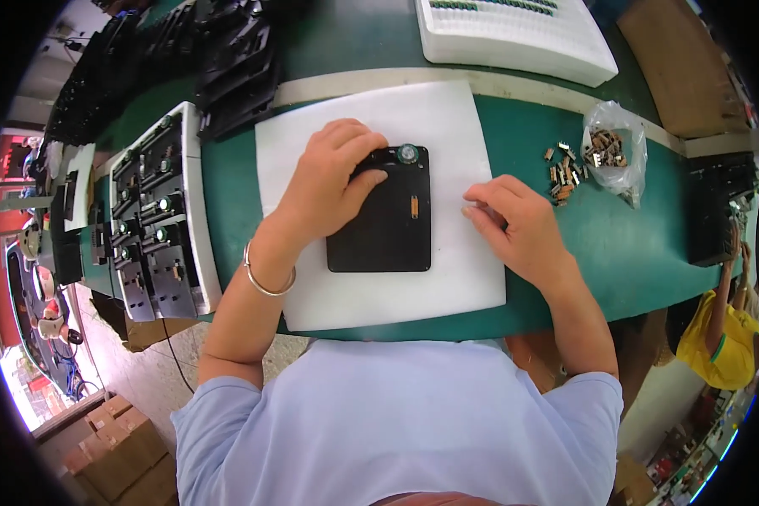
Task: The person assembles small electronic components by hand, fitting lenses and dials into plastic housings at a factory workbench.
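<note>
A flat black plastic panel [378,228] with rounded corners lies on a white foam sheet [396,304] in front of me. Near its top right corner sits a round green-and-silver part [407,153]. Below that, a small orange-brown component [414,207] is set upright in the panel. My left hand [333,173] grips the raised top edge at the panel's upper left, thumb on the face. Just right of the panel, above the foam, my right hand [514,223] is closed in a pinch; whatever its fingertips hold, if anything, is too small to make out.
Small brown-and-metal components [565,175] lie loose at right beside a clear plastic bag [616,152] of more. A white tray [202,228] of assembled black panels stands left; black plastic parts [240,76] are piled behind. A white foam tray [514,42] stands far right. Another person [721,337] works at right.
</note>
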{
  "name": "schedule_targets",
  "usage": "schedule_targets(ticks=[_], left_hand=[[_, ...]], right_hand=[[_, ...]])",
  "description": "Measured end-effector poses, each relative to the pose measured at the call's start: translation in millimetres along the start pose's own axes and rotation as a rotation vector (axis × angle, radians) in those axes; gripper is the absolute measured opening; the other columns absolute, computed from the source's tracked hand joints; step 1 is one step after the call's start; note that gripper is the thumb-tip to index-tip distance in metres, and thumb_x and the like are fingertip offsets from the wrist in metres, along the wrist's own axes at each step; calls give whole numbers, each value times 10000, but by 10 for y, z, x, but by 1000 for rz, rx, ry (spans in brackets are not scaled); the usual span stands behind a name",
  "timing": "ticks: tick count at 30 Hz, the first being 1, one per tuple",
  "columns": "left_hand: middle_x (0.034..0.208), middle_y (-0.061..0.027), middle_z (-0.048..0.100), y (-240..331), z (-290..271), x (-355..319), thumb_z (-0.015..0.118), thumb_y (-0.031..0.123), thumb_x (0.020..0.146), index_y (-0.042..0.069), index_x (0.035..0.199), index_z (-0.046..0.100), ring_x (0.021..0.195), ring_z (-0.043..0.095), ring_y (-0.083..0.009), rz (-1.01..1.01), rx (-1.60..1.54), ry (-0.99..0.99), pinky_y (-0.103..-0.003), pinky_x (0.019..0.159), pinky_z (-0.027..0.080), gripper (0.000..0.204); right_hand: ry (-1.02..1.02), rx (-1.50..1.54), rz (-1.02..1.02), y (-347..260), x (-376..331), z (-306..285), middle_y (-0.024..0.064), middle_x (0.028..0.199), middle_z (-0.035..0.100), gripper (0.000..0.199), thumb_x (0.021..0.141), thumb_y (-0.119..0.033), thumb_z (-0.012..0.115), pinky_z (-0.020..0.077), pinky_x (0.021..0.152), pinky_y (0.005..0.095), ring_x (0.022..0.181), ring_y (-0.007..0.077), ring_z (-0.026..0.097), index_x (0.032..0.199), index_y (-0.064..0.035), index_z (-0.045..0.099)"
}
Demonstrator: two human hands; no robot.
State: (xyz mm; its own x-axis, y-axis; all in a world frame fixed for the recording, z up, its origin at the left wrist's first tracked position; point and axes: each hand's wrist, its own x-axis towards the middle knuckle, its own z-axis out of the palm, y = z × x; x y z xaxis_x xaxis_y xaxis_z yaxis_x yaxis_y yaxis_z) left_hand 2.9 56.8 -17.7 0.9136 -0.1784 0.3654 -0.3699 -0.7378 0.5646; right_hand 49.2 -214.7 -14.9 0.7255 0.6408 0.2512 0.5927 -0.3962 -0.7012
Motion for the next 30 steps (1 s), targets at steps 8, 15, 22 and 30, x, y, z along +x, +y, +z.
schedule_targets(ticks=[8, 15, 22, 30], left_hand=[[1054, -144, 612, 114, -124, 32, 714, 30, 773, 37, 1085, 612, 1077, 550, -361, 9, 16, -25, -434, 960, 435, 328], [1086, -132, 618, 187, -418, 3, 701, 34, 803, 48, 1112, 617, 1067, 556, -345, -39, 20, -41, -429, 948, 440, 321], [1114, -115, 622, 289, -543, 63, 696, 93, 817, 73, 1139, 609, 1093, 559, -329, 64, -76, -216, -443, 979, 409, 334], [1093, -124, 620, 227, -797, 137, 676, 108, 847, 51, 1112, 617, 1091, 565, -314, 55, 84, -135, -421, 950, 442, 278]], right_hand=[[-45, 29, 15, -10, -69, -50, 91, 824, 627, 142, 835, -47, 714, 497, 590, 316, 641, 224, 611, 973, -34, 682], [-20, 30, 3, -84, -38, -90, 94, 855, 661, 147, 841, -45, 714, 507, 583, 293, 648, 198, 636, 985, -41, 689], [-264, 439, 287, -347, 213, -176, 58, 883, 682, 224, 956, -177, 639, 470, 586, 240, 717, 100, 625, 1095, -4, 669], [-260, 640, 379, -324, 418, -29, 53, 946, 681, 382, 1029, -316, 543, 478, 603, 225, 753, 100, 631, 1218, 8, 615]])
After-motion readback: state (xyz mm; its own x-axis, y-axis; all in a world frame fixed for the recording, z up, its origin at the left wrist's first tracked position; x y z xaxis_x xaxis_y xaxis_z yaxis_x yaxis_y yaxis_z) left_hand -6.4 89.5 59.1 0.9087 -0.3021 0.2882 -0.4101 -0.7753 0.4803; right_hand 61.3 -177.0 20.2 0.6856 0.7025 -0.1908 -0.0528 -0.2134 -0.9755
